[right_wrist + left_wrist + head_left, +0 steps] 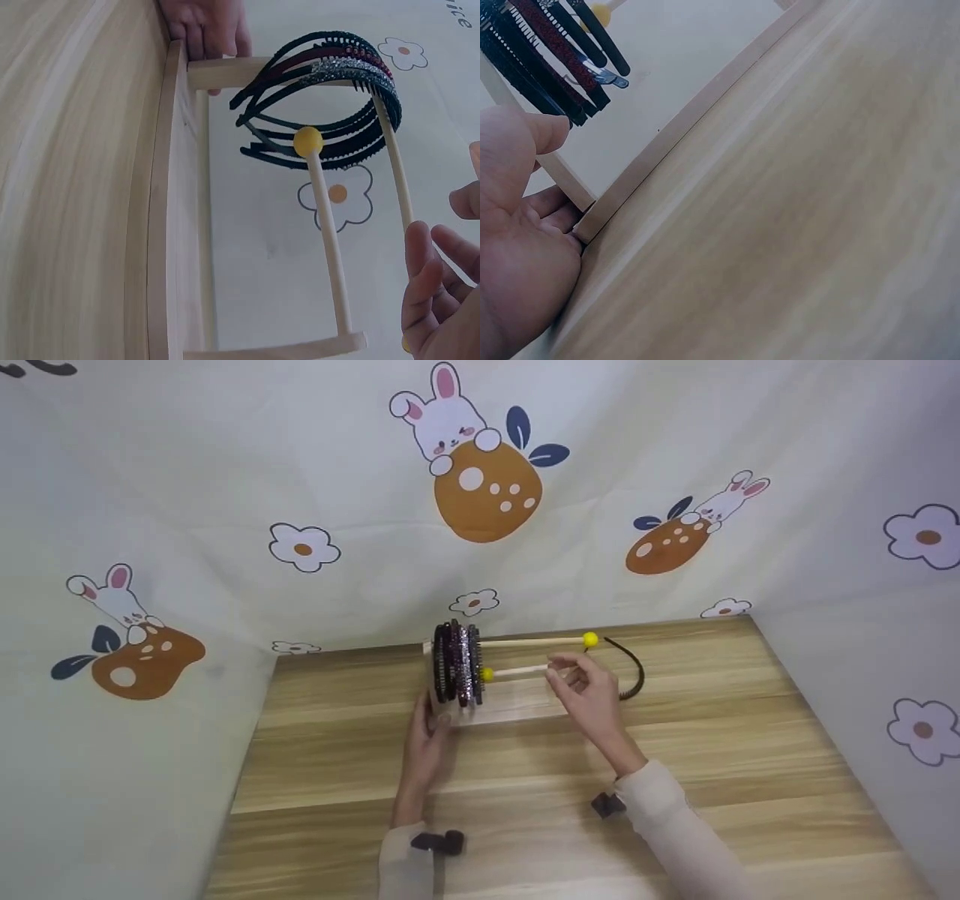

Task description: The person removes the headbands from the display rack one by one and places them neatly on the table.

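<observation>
A pale wooden rack (174,217) carries two rods tipped with yellow balls, and several dark headbands (456,666), some glittery, hang bunched at its left end. My left hand (424,750) grips the rack's left end low down, the thumb in front and fingers behind the upright (566,184). Over the right end is my right hand (589,697), its fingers loosely bent beside the rear rod (397,169); whether they touch it cannot be told. The front rod (330,247) bears no headband. Just behind my right hand curves a single black headband (640,671), partly hidden.
The rack stands on a wood-grain table (337,780), close to a pale cloth backdrop (337,450) printed with rabbits and flowers. Cloth also rises along the left and right sides. Black camera mounts (439,842) jut from both sleeves.
</observation>
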Demonstrator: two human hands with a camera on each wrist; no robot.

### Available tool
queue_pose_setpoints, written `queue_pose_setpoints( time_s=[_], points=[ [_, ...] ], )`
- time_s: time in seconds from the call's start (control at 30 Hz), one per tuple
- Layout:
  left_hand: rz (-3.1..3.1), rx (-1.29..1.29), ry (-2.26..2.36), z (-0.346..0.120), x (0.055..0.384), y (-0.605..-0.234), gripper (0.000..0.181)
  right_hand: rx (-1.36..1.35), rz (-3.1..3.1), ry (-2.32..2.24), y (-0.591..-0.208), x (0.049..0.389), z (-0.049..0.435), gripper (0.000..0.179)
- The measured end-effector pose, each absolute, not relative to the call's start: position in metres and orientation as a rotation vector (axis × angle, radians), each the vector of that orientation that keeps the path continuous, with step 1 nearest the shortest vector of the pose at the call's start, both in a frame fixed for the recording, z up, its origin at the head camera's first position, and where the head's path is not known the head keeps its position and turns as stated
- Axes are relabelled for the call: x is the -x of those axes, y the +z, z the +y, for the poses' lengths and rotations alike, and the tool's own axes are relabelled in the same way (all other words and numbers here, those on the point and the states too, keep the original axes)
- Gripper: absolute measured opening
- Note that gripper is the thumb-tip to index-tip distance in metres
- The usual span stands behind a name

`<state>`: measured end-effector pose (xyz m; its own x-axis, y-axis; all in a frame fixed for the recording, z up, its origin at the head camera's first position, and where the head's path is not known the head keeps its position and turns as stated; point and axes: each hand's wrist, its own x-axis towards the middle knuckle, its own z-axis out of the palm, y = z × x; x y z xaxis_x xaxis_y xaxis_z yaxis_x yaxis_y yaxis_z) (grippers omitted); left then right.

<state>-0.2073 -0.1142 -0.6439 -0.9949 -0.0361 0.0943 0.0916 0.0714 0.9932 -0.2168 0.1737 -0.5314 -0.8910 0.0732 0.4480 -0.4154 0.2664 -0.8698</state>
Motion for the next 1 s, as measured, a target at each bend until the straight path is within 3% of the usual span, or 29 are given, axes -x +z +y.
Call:
queue_pose_setpoints(
  time_s=[1.0],
  points=[
    [-2.271,0.015,-2.047,-0.114,0.205,-0.642,0.076,-0.3,-2.139,2.093,-0.535,0.225,0.105,0.037]
  ],
)
